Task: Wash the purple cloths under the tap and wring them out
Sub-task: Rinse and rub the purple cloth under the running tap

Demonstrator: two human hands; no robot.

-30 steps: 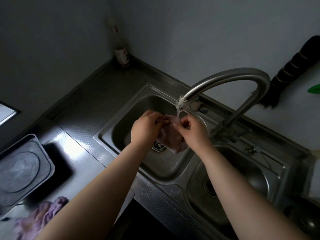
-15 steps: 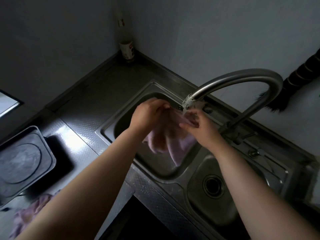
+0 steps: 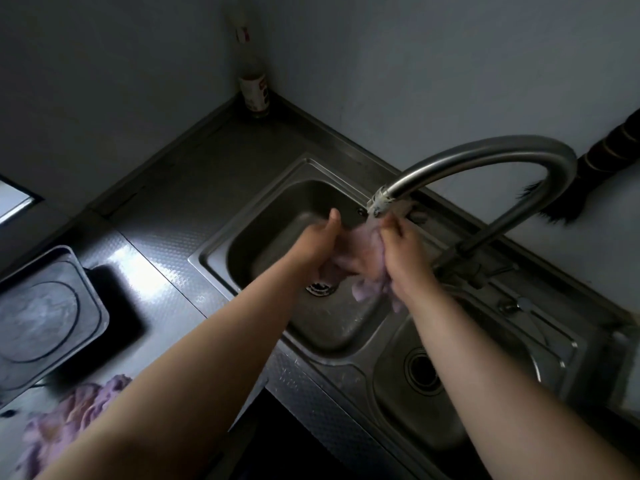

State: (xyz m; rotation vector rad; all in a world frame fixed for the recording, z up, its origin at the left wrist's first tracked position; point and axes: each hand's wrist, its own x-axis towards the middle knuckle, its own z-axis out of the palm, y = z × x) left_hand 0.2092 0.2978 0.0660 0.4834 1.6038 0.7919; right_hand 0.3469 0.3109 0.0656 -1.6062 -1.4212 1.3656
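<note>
A wet purple cloth (image 3: 360, 261) is bunched between my two hands just under the spout of the curved steel tap (image 3: 485, 157), above the left sink basin (image 3: 277, 216). My left hand (image 3: 318, 242) presses the cloth from the left, thumb up. My right hand (image 3: 403, 249) grips it from the right, fingers pinched near the spout. A loose corner hangs below my right wrist. A second purple cloth (image 3: 69, 414) lies crumpled on the counter at the lower left, partly behind my left forearm.
A smaller right basin (image 3: 391, 382) with a drain sits beside the left one. A dark square tray (image 3: 45, 323) rests on the counter at left. A bottle (image 3: 254, 88) stands in the back corner. A dark brush (image 3: 568, 202) hangs on the wall behind the tap.
The cloth, hanging spread out half a second ago, is now bunched tighter between my hands. My left thumb has lifted and my hands have shifted closer under the spout.
</note>
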